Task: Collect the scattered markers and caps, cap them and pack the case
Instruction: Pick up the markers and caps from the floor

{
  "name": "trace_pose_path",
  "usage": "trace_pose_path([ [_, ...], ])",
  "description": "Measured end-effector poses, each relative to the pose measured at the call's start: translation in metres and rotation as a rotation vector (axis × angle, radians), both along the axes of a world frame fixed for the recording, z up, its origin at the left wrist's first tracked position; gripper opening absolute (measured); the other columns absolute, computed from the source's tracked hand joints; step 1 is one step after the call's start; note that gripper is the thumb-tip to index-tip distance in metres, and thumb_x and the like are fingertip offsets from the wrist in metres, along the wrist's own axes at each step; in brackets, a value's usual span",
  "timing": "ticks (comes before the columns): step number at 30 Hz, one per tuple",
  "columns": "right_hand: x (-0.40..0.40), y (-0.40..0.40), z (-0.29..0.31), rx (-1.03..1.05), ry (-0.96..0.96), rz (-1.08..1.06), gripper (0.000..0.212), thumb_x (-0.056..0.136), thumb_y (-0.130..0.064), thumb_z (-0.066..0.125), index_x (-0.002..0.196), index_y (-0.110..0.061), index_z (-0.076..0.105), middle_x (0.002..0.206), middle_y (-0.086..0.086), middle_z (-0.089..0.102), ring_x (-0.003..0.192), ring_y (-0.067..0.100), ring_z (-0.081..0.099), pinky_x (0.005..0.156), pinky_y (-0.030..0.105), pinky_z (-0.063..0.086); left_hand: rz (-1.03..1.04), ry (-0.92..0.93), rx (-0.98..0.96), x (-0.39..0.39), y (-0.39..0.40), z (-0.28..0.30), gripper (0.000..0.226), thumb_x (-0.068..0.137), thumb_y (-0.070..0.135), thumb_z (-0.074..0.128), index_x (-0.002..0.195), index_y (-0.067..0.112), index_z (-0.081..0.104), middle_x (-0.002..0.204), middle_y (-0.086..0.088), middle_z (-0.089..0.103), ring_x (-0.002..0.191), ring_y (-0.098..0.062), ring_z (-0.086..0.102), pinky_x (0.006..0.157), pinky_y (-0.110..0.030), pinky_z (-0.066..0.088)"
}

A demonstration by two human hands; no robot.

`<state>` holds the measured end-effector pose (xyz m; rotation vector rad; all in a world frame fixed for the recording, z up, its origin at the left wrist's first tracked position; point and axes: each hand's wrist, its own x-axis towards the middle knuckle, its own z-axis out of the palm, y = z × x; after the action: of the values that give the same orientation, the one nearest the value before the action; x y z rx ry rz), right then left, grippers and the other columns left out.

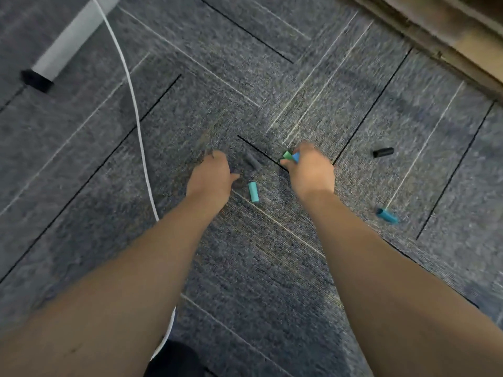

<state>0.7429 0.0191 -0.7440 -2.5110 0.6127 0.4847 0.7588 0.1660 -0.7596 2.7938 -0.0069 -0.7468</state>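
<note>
Marker caps lie scattered on the grey carpet. My right hand [310, 170] is closed around a green cap [287, 155] and a blue cap [296, 157], which stick out past the fingers. My left hand [212, 175] hovers low over the carpet with fingers curled down, and whether it holds anything is hidden. Between the hands lie a dark grey cap [253, 162] and a teal cap [253, 191]. Further right rest a black cap [383, 152] and a blue-teal cap [386, 215]. No markers or case are in view.
A white cable [136, 110] runs across the carpet on the left, passing under my left arm. A white desk leg with a black foot [38, 80] stands at the far left. A wooden baseboard [449, 36] borders the top right.
</note>
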Motion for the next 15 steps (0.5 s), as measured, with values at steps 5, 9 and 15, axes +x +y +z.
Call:
trace_pose_path([
  [5, 0.014, -0.003, 0.002, -0.037, 0.143, 0.097, 0.03, 0.092, -0.025, 0.056, 0.111, -0.003, 0.049, 0.102, 0.013, 0.061, 0.091, 0.029, 0.061, 0.079, 0.039, 0.054, 0.033, 0.022, -0.115, 0.009, 0.001, 0.006, 0.023, 0.095, 0.018, 0.044, 0.108, -0.001, 0.045, 0.079, -0.005, 0.05, 0.063, -0.02, 0.045, 0.047, -0.026, 0.027],
  [9, 0.012, -0.008, 0.002, 0.001, 0.243, 0.164, 0.021, 0.094, -0.022, 0.048, 0.081, -0.005, 0.048, 0.076, 0.004, 0.052, 0.064, 0.017, 0.054, 0.061, 0.028, 0.052, 0.17, 0.091, -0.163, 0.021, -0.014, 0.007, 0.025, 0.098, 0.026, 0.038, 0.108, 0.005, 0.046, 0.067, 0.001, 0.04, 0.054, -0.012, 0.038, 0.044, -0.027, 0.025],
  [15, -0.007, -0.016, -0.005, 0.107, 0.212, 0.034, 0.022, 0.091, -0.023, 0.05, 0.076, -0.008, 0.047, 0.073, 0.004, 0.051, 0.068, 0.022, 0.055, 0.061, 0.034, 0.052, 0.228, 0.15, -0.042, 0.036, -0.04, 0.004, 0.046, 0.089, 0.053, 0.045, 0.085, 0.008, 0.053, 0.066, -0.002, 0.05, 0.056, -0.017, 0.046, 0.041, -0.026, 0.025],
])
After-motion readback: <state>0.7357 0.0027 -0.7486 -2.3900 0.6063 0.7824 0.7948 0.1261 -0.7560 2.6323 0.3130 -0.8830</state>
